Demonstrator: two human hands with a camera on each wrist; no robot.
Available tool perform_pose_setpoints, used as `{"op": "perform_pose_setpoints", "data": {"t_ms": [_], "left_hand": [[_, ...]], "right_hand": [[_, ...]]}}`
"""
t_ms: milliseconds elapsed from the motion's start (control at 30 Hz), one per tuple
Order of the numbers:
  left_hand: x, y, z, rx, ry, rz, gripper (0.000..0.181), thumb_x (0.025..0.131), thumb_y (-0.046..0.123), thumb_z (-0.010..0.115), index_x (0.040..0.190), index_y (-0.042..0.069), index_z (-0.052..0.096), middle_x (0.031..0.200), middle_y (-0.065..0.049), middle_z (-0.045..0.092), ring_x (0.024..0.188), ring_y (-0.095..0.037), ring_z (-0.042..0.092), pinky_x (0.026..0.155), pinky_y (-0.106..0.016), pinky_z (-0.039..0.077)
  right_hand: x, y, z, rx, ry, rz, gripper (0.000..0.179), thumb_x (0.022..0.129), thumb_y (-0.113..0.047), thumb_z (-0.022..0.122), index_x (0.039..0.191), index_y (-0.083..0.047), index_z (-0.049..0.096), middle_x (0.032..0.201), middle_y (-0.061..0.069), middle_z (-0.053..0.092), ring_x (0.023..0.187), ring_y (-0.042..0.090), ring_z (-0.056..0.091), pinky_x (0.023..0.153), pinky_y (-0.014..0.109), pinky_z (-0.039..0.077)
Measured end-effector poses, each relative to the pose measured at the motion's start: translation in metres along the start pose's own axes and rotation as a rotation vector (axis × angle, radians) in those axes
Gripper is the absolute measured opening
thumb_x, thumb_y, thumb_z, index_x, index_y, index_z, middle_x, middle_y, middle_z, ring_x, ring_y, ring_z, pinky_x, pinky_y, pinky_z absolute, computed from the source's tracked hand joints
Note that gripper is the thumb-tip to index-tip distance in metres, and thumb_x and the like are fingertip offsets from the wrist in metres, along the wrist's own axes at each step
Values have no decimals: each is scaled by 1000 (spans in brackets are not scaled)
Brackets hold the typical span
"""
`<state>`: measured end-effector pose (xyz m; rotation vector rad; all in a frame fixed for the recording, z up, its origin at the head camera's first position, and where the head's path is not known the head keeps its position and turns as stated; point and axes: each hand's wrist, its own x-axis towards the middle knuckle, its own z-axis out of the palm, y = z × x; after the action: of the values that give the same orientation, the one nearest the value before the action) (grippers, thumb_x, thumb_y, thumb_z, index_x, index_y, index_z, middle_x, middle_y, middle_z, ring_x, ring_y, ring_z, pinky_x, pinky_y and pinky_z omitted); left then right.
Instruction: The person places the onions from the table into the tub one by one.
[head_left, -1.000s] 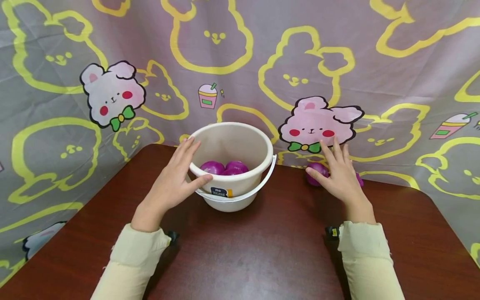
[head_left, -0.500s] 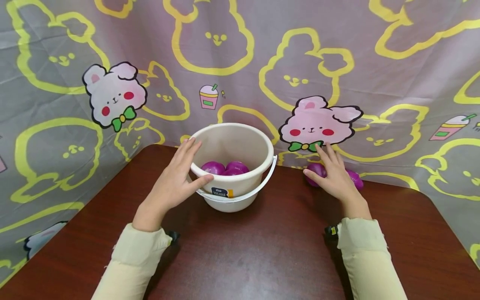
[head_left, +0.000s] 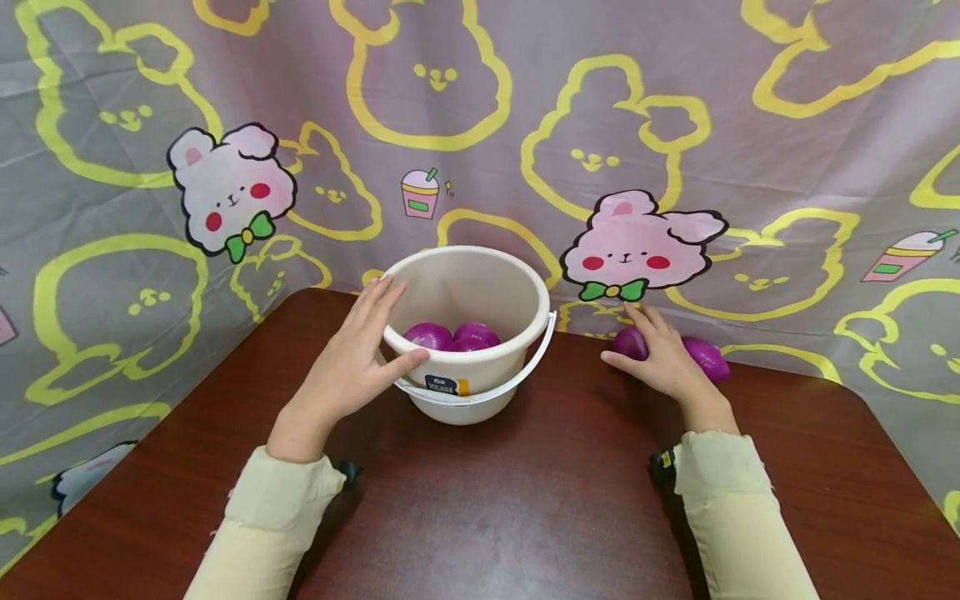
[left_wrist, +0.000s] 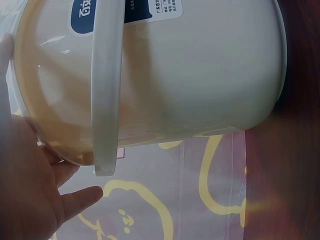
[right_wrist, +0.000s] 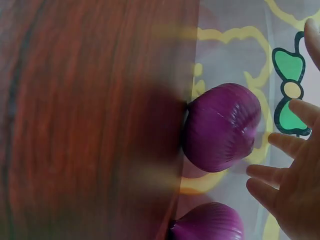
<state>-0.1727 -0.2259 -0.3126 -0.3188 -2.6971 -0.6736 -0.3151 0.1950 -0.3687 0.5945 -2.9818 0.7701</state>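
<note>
A cream bucket [head_left: 480, 287] stands left of centre, with several purple onions [head_left: 428, 336] inside. My left hand [head_left: 341, 367] is at its left side, fingers spread along the rim and the thumb at the front edge. In the left wrist view, the fingers lie beside the bucket wall [left_wrist: 200, 75], near the rim. My right hand [head_left: 669, 357] hovers with fingers spread over two more purple onions at the back right. One onion [head_left: 630, 342] is partly hidden by the hand; the other [head_left: 707, 359] lies to its right. In the right wrist view, the fingertips are apart from the nearer onion [right_wrist: 222, 127].
The bucket's white handle [head_left: 542, 346] hangs down across its front. A dark brown wooden table [head_left: 510, 517] carries everything. Behind it, a patterned cloth curtain [head_left: 495, 183] with cartoon rabbits comes right up to the table's back edge.
My right hand has moved left and lowered toward the onions, uncovering more of the right-hand one. The left hand stays at the bucket.
</note>
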Motion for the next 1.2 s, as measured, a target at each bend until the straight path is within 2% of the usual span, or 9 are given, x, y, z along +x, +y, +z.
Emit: {"op": "perform_pose_setpoints", "data": {"t_ms": [300, 633, 933, 1200], "left_hand": [[0, 0, 1, 0, -1, 1, 95, 87, 65, 60, 160, 20, 20, 168, -6, 12, 156, -29, 8, 114, -66, 29], [0, 0, 1, 5, 0, 3, 94, 87, 64, 60, 160, 20, 20, 168, -6, 12, 156, -29, 7, 114, -66, 29], [-1, 0, 0, 4, 2, -3, 94, 88, 64, 60, 160, 20, 20, 168, -6, 13, 156, -30, 8, 113, -67, 30], [-1, 1, 0, 2, -8, -9, 94, 87, 64, 60, 160, 21, 19, 168, -5, 12, 156, -29, 7, 112, -68, 31]], "right_hand": [[4, 4, 6, -1, -64, 9, 105, 82, -59, 71, 161, -19, 13, 165, 23, 8, 144, 60, 12, 107, 79, 20], [6, 6, 9, -24, -113, -4, 105, 80, -58, 74, 159, -12, 23, 161, 28, 16, 145, 57, 12, 111, 76, 16], [2, 2, 10, 44, -215, -50, 94, 80, -51, 77, 153, -9, 35, 155, 27, 26, 140, 51, 27, 111, 73, 26], [-1, 0, 12, 59, -235, -52, 79, 78, -47, 80, 141, -11, 48, 146, 27, 35, 129, 47, 41, 107, 70, 35]]}}
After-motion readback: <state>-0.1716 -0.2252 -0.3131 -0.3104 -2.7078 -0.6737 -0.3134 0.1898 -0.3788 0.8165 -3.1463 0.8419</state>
